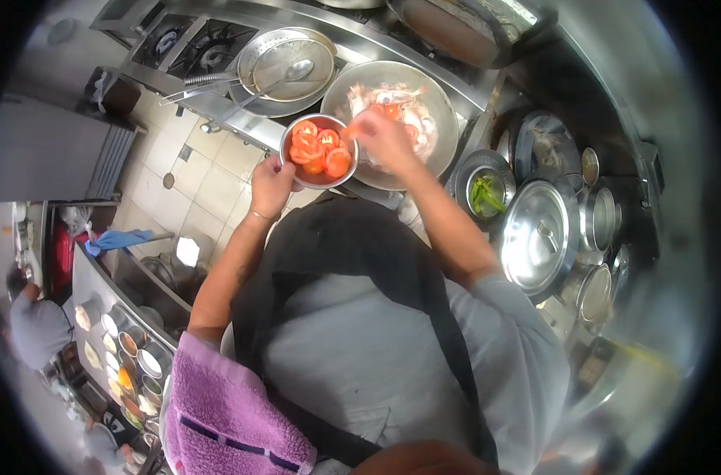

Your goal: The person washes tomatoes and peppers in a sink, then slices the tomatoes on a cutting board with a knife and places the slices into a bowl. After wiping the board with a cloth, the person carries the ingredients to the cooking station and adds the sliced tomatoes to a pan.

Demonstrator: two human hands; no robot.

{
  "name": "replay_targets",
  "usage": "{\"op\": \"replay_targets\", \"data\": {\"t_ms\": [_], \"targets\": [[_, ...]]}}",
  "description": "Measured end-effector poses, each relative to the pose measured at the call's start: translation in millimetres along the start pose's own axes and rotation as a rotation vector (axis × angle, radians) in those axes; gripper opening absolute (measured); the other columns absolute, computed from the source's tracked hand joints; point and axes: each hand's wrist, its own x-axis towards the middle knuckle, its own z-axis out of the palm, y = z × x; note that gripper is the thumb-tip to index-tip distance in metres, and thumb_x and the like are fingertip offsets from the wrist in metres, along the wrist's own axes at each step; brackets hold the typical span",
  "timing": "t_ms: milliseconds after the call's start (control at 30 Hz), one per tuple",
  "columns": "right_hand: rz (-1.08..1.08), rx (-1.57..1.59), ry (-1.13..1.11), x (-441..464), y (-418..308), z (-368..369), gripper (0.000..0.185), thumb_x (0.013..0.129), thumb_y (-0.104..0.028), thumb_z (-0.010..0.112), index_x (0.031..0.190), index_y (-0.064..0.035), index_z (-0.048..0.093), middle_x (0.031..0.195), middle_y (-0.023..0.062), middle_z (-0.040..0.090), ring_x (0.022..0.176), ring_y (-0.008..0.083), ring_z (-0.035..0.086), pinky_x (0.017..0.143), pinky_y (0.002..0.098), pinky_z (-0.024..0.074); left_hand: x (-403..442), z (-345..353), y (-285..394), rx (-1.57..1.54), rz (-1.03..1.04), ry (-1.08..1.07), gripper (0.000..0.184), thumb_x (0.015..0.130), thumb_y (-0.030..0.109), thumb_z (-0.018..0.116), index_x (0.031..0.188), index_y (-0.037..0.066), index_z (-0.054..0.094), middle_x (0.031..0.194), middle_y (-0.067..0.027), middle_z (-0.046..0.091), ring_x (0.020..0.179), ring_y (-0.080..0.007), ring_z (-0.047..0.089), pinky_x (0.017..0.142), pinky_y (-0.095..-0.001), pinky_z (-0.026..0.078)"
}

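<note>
My left hand (273,187) grips the rim of a round metal bowl (320,184) filled with cut red tomatoes (326,148). The bowl is held beside a wide metal pan (443,101) on the stove. Pale pieces of food (388,96) lie in the pan with some tomato among them. Over the pan's near left side is my right hand (382,138), its fingers pinched around a piece of tomato (352,131) close to the bowl's right edge. Motion blurs these fingers a little.
A strainer with a spoon (299,70) sits on the stove at the left. To the right are a bowl of green peppers (484,192), a large lid (537,235) and stacked pots. Ingredient containers (149,362) and a person (40,327) are at the lower left.
</note>
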Motion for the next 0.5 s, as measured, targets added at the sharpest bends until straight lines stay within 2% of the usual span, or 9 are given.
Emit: {"op": "replay_targets", "data": {"t_ms": [33,67,100,200,300,333,367,433,500], "targets": [[0.286,0.284,0.079,-2,7,-9,0.018,0.094,-0.012,0.073,0.111,-0.0076,0.07,0.097,0.0064,0.074,0.084,0.0198,0.07,0.079,0.035,0.056,-1,-1,2,-0.021,0.001,0.01,0.016,0.098,0.008,0.059,0.084,-0.001,0.061,0.076,-0.0059,0.065,0.061,-0.0126,0.064,0.058,-0.0274,0.061],[0.335,0.194,0.178,-1,26,-26,0.015,0.094,-0.013,0.073,0.109,-0.0087,0.072,0.093,0.0081,0.076,0.079,0.0195,0.072,0.074,0.0354,0.0565,1,-8,-3,-0.058,0.001,0.046,0.017,0.098,0.008,0.06,0.082,0.001,0.06,0.076,-0.0054,0.065,0.06,-0.0121,0.064,0.058,-0.0274,0.061],[0.385,0.104,0.285,-2,52,-44,0.013,0.095,-0.015,0.073,0.107,-0.0098,0.075,0.088,0.0097,0.078,0.075,0.0193,0.074,0.069,0.0358,0.0571,5,-16,-9,-0.044,-0.001,0.04,0.014,0.096,0.007,0.059,0.092,-0.006,0.064,0.079,-0.0102,0.069,0.064,-0.0147,0.068,0.06,-0.0278,0.062],[0.413,-0.017,0.19,-24,153,-38,0.014,0.092,-0.015,0.076,0.106,-0.0125,0.078,0.09,0.0093,0.079,0.075,0.0178,0.073,0.071,0.0328,0.057,4,-26,-2,-0.051,-0.007,0.082,0.014,0.096,0.007,0.059,0.089,-0.005,0.063,0.079,-0.0101,0.068,0.062,-0.0141,0.067,0.059,-0.0273,0.061],[0.491,0.096,0.067,-42,185,2,0.019,0.089,-0.019,0.078,0.106,-0.0105,0.078,0.086,0.0113,0.077,0.074,0.022,0.073,0.07,0.0346,0.0574,8,-31,-3,-0.059,0.003,0.096,0.014,0.096,0.006,0.059,0.089,-0.005,0.063,0.079,-0.0095,0.068,0.061,-0.0139,0.067,0.059,-0.027,0.061],[0.595,0.332,0.021,-42,147,0,0.027,0.087,-0.022,0.078,0.11,-0.0072,0.077,0.092,0.016,0.077,0.085,0.0301,0.074,0.077,0.0396,0.0573,10,-31,-6,-0.077,0.008,0.097,0.013,0.096,0.006,0.059,0.089,-0.004,0.063,0.079,-0.0093,0.068,0.061,-0.014,0.067,0.059,-0.0272,0.062],[0.593,0.34,0.015,-43,132,7,0.027,0.087,-0.022,0.078,0.11,-0.0072,0.077,0.092,0.016,0.077,0.085,0.0301,0.074,0.077,0.0396,0.0573,10,-34,-7,-0.091,0.01,0.104,0.013,0.096,0.006,0.059,0.089,-0.004,0.063,0.079,-0.0091,0.068,0.061,-0.014,0.067,0.059,-0.0275,0.062],[0.188,-0.336,0.255,-34,109,22,0.032,0.087,-0.02,0.076,0.115,-0.0055,0.074,0.104,0.0196,0.075,0.1,0.037,0.071,0.087,0.0429,0.0553,8,-31,-2,-0.088,0.001,0.12,0.013,0.096,0.006,0.059,0.088,-0.004,0.062,0.079,-0.009,0.068,0.062,-0.0139,0.067,0.058,-0.0279,0.062],[0.285,-0.153,0.23,-12,38,14,0.036,0.087,-0.022,0.077,0.119,-0.0063,0.073,0.116,0.0226,0.072,0.109,0.0401,0.067,0.097,0.0459,0.052,11,-31,-7,-0.065,0.004,0.106,0.014,0.095,0.007,0.06,0.087,-0.004,0.062,0.079,-0.0091,0.068,0.063,-0.0145,0.068,0.059,-0.0287,0.063]]}}
